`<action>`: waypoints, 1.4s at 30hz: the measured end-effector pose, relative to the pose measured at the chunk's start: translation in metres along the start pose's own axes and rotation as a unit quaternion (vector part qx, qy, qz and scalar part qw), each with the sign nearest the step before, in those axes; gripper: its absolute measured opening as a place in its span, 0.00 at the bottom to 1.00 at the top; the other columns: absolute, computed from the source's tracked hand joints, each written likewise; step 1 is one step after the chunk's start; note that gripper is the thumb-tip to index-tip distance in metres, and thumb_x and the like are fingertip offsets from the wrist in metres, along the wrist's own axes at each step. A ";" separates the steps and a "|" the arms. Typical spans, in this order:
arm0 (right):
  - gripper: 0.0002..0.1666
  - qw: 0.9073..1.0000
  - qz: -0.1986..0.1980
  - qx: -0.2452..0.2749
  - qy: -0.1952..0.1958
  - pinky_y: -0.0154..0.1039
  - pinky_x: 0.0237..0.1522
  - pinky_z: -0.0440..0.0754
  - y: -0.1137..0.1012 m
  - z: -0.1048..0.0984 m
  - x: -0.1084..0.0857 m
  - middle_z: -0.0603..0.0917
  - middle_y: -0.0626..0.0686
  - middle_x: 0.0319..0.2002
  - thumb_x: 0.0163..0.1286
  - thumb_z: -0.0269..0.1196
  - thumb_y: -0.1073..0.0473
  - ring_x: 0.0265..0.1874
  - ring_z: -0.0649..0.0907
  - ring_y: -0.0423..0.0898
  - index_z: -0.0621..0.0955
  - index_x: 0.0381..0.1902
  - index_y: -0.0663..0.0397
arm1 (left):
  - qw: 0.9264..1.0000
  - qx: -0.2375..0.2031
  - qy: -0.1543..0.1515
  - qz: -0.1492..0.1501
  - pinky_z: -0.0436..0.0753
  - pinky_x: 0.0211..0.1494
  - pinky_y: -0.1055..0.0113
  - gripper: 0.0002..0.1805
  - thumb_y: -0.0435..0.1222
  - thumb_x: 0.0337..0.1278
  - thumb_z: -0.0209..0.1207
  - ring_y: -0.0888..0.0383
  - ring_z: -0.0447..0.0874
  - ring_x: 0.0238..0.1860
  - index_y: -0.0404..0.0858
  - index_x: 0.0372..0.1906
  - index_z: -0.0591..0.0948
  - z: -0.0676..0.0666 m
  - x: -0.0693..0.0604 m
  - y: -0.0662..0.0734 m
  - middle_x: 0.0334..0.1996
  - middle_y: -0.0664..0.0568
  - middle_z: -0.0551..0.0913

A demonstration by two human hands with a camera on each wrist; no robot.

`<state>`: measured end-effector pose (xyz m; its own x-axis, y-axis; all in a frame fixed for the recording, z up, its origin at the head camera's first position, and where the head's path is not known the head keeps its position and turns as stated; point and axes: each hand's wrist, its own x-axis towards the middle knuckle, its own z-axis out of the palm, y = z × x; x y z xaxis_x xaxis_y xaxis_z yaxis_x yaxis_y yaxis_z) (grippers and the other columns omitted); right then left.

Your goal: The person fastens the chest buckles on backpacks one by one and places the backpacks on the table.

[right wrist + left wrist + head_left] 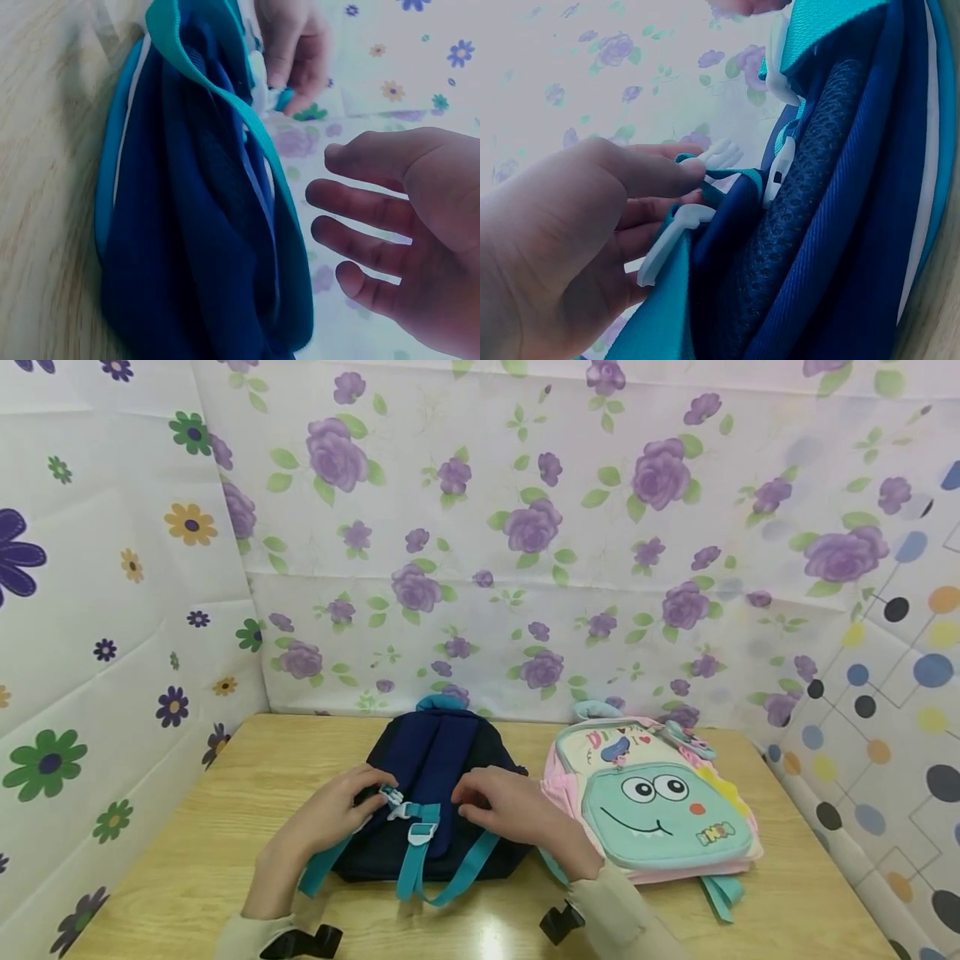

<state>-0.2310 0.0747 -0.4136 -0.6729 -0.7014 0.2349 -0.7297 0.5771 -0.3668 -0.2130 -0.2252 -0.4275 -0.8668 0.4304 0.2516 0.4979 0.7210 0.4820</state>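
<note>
A navy backpack (491,750) lies on the table with its shoulder straps facing up. My left hand (337,810) is at its left side and pinches a thin teal strap (735,174) beside a white buckle prong (724,154), between thumb and fingers. Close by on the straps are a white buckle socket (401,812) and a white strap adjuster (422,834). Over the right half of the backpack is my right hand (513,806); in the right wrist view its fingers are spread and hold nothing. A loose teal strap (289,225) runs along the backpack beside that hand.
To the right lies a second backpack (667,818), pink and mint with a cartoon face, close to my right forearm. Both rest on a wooden table (285,752). Patterned cloth (480,527) hangs behind and at both sides.
</note>
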 end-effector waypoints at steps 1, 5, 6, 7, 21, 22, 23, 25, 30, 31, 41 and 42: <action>0.07 1.000 -0.001 -0.005 0.000 0.30 0.40 0.78 -0.002 0.001 0.002 0.82 0.39 0.37 0.72 0.63 0.52 0.35 0.77 0.34 0.83 0.46 0.40 | 1.000 0.000 0.001 -0.002 0.82 0.53 0.56 0.14 0.34 0.70 0.58 0.55 0.82 0.51 0.42 0.56 0.81 0.000 -0.001 0.000 0.50 0.57 0.82; 0.07 1.000 0.002 -0.013 -0.009 0.30 0.38 0.77 -0.010 0.006 0.012 0.81 0.39 0.37 0.72 0.62 0.52 0.35 0.77 0.34 0.83 0.46 0.41 | 1.000 -0.005 0.003 -0.015 0.81 0.52 0.57 0.14 0.36 0.71 0.56 0.57 0.80 0.51 0.44 0.57 0.81 -0.001 -0.002 0.000 0.52 0.57 0.81; 0.07 1.000 0.003 -0.016 -0.011 0.30 0.38 0.77 -0.012 0.007 0.014 0.81 0.39 0.36 0.72 0.62 0.52 0.35 0.76 0.34 0.84 0.45 0.41 | 1.000 -0.007 0.003 -0.016 0.81 0.51 0.57 0.13 0.37 0.72 0.56 0.58 0.80 0.50 0.45 0.57 0.81 -0.001 -0.002 0.000 0.52 0.57 0.80; 0.07 1.000 0.003 -0.021 -0.013 0.29 0.38 0.77 -0.014 0.008 0.016 0.81 0.39 0.36 0.72 0.62 0.52 0.35 0.77 0.35 0.84 0.45 0.41 | 1.000 -0.010 0.002 -0.016 0.81 0.51 0.58 0.13 0.37 0.72 0.56 0.58 0.80 0.49 0.45 0.56 0.81 -0.001 -0.002 -0.001 0.51 0.57 0.80; 0.07 0.998 -0.009 -0.059 -0.026 0.26 0.37 0.77 -0.025 0.031 0.052 0.82 0.41 0.41 0.71 0.64 0.52 0.37 0.79 0.37 0.85 0.45 0.41 | 0.999 -0.030 -0.002 -0.018 0.78 0.42 0.68 0.11 0.36 0.72 0.55 0.65 0.75 0.38 0.45 0.52 0.83 -0.007 -0.003 -0.005 0.46 0.56 0.80; 0.08 0.998 -0.009 -0.059 -0.030 0.26 0.37 0.76 -0.026 0.032 0.054 0.82 0.41 0.41 0.71 0.64 0.52 0.37 0.79 0.37 0.85 0.45 0.41 | 0.999 -0.032 -0.003 -0.018 0.78 0.42 0.68 0.11 0.36 0.72 0.55 0.65 0.75 0.38 0.44 0.53 0.83 -0.008 -0.003 -0.005 0.46 0.56 0.80; 0.08 0.998 -0.008 -0.058 -0.033 0.26 0.37 0.76 -0.027 0.034 0.055 0.82 0.41 0.41 0.71 0.64 0.52 0.37 0.79 0.37 0.85 0.45 0.41 | 0.999 -0.033 -0.006 -0.018 0.78 0.42 0.68 0.12 0.36 0.73 0.54 0.65 0.74 0.38 0.43 0.53 0.83 -0.008 -0.003 -0.004 0.47 0.56 0.80; 0.08 0.998 -0.004 -0.055 -0.040 0.26 0.36 0.76 -0.028 0.036 0.057 0.82 0.41 0.42 0.71 0.64 0.51 0.36 0.79 0.36 0.85 0.46 0.42 | 0.999 -0.038 -0.009 -0.020 0.77 0.41 0.68 0.13 0.36 0.73 0.53 0.64 0.74 0.38 0.42 0.55 0.83 -0.009 -0.003 -0.004 0.48 0.54 0.79; 0.10 0.997 0.012 -0.050 -0.053 0.26 0.37 0.77 -0.028 0.044 0.061 0.82 0.41 0.43 0.70 0.65 0.49 0.37 0.79 0.35 0.85 0.47 0.41 | 0.998 -0.046 -0.016 -0.038 0.76 0.40 0.69 0.15 0.36 0.75 0.52 0.64 0.74 0.38 0.41 0.59 0.82 -0.009 -0.003 -0.004 0.48 0.54 0.79; 0.10 0.997 0.016 -0.050 -0.055 0.26 0.38 0.77 -0.027 0.045 0.062 0.82 0.41 0.43 0.70 0.65 0.49 0.38 0.79 0.35 0.85 0.47 0.41 | 0.998 -0.046 -0.016 -0.043 0.76 0.40 0.69 0.15 0.35 0.75 0.52 0.64 0.74 0.38 0.41 0.59 0.82 -0.009 -0.003 -0.005 0.48 0.55 0.79; 0.13 0.996 0.050 -0.029 -0.065 0.25 0.37 0.77 -0.026 0.055 0.063 0.80 0.41 0.44 0.68 0.66 0.47 0.33 0.78 0.32 0.86 0.48 0.41 | 0.996 -0.058 -0.024 -0.066 0.76 0.40 0.68 0.14 0.39 0.75 0.52 0.62 0.74 0.37 0.45 0.58 0.82 -0.008 -0.003 -0.007 0.46 0.56 0.79; 0.13 0.996 0.053 -0.027 -0.065 0.25 0.37 0.77 -0.026 0.055 0.063 0.79 0.41 0.44 0.68 0.67 0.46 0.33 0.78 0.32 0.86 0.48 0.40 | 0.996 -0.060 -0.025 -0.068 0.76 0.40 0.68 0.14 0.39 0.75 0.52 0.61 0.74 0.38 0.46 0.57 0.82 -0.008 -0.003 -0.007 0.46 0.56 0.79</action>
<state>-0.2477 -0.0074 -0.4390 -0.7277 -0.6814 0.0782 -0.6631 0.6698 -0.3341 -0.2144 -0.2356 -0.4243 -0.9223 0.3619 0.1358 0.3662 0.7057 0.6066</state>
